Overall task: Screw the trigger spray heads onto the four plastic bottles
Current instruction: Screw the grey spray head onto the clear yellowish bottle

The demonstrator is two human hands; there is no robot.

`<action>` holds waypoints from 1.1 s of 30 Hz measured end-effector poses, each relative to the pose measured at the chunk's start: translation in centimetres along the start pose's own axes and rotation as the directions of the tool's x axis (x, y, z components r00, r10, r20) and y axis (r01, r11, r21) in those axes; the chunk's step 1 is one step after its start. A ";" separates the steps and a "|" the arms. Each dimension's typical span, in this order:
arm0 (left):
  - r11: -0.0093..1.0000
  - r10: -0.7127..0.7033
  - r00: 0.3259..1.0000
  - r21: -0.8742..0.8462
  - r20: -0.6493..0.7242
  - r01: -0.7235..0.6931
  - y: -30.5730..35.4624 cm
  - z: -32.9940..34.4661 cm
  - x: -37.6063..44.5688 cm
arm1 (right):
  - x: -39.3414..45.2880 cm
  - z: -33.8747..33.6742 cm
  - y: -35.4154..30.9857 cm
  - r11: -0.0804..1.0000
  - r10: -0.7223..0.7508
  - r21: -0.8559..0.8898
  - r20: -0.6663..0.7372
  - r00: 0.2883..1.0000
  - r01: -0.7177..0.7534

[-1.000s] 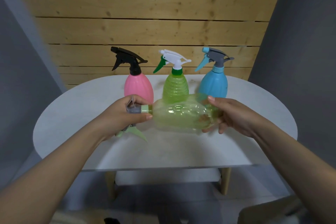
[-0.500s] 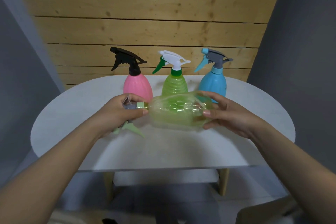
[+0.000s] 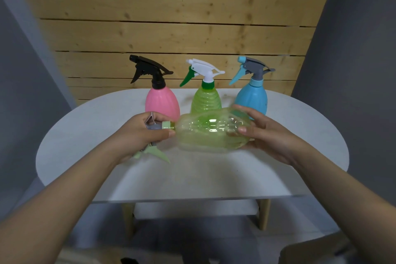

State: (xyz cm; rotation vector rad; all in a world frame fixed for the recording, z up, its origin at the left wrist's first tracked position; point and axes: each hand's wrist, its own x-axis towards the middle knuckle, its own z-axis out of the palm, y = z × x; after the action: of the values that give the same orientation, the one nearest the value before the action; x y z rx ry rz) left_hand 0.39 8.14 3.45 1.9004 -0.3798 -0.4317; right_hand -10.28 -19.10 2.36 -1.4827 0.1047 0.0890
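Note:
A clear light-green bottle (image 3: 212, 133) lies on its side above the white table (image 3: 192, 176), neck pointing left. My right hand (image 3: 267, 133) grips its base end. My left hand (image 3: 139, 135) is closed around a grey and pale-green trigger spray head (image 3: 157, 128) whose collar sits at the bottle's neck; its pale-green trigger sticks out below my fingers. Behind stand three upright bottles with heads on: a pink bottle (image 3: 162, 100) with a black head, a green bottle (image 3: 205, 99) with a white head, and a blue bottle (image 3: 252, 98) with a grey head.
A wooden slat wall (image 3: 171, 17) rises directly behind the table. Grey panels flank it on both sides. The table's front edge runs across below my forearms, with wooden legs (image 3: 263, 212) beneath. A chair corner (image 3: 317, 251) shows at the lower right.
My right hand has shifted its grip on the bottle's base, fingers now over the top, and the bottle looks rotated. My left hand stays on the spray head.

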 end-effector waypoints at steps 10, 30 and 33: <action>0.994 0.105 0.993 0.024 0.054 -0.106 0.3 0.2 -0.6 | -0.2 -0.2 -0.9 0.977 0.090 -0.187 -0.096 0.991 -0.107; 0.969 0.220 0.974 0.107 0.049 -0.224 0.7 -1.1 -1.0 | 0.2 0.5 -0.1 0.936 0.349 0.017 0.059 0.935 -0.351; 0.977 0.170 0.977 -0.152 0.129 -0.150 1.1 -2.4 -1.3 | 0.5 1.0 0.1 0.937 0.332 0.090 0.084 0.940 -0.339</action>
State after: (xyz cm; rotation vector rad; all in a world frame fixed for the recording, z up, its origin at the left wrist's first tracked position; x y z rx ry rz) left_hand 0.34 10.34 5.42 1.6917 -0.5777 -0.4745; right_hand -9.82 -18.12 2.31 -1.3455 0.3038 0.4050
